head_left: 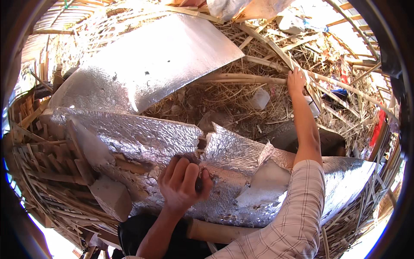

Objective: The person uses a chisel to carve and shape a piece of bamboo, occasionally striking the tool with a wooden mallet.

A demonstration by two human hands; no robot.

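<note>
My left hand (183, 183) is closed in a fist over the silver foil sheet (235, 149) in front of me. A dark, rounded end of something, perhaps a handle, shows between its thumb and fingers; the rest is hidden. At the upper right, my outstretched right hand (296, 81) has its fingers closed round a split bamboo strip (276, 49). A bamboo pole (243, 78) reaches leftward from beside that hand. The foil sheet is crinkled and torn along its top, with a bare, dull patch (267, 183) towards the right.
A large, smoother silver sheet (159, 56) leans at the upper left. Straw and shavings (228, 97) cover the ground, with a whitish plastic piece (260, 98) among them. A squared block (111, 197) and stacked bamboo slats (49, 166) stand at the left. A bamboo piece (220, 231) lies nearest me.
</note>
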